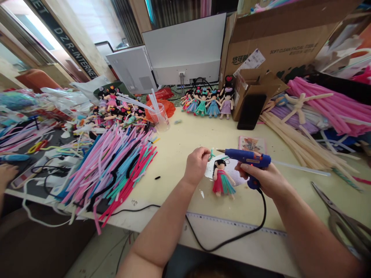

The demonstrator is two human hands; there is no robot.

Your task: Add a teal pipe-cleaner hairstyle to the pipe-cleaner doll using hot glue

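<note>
My right hand (271, 178) grips a blue hot glue gun (247, 157) by its handle, with a clear glue stick (300, 168) jutting from the back. The nozzle points left, toward my left hand (197, 164), whose fingers are pinched on a small teal pipe cleaner piece (212, 155). Just below lies a small doll (222, 179) with black hair and a red and teal skirt, partly over a pale round patch (209, 173). From the gun's handle a black cord (264, 212) loops down over the table edge.
Scissors (336, 212) lie at right. Pink and beige pipe cleaners (285, 131) fill the far right; a colourful heap (116, 162) covers the left. Finished dolls (213, 106) stand before a monitor (185, 46). A phone (251, 112) leans on a box. Another person's hand (8, 175) shows far left.
</note>
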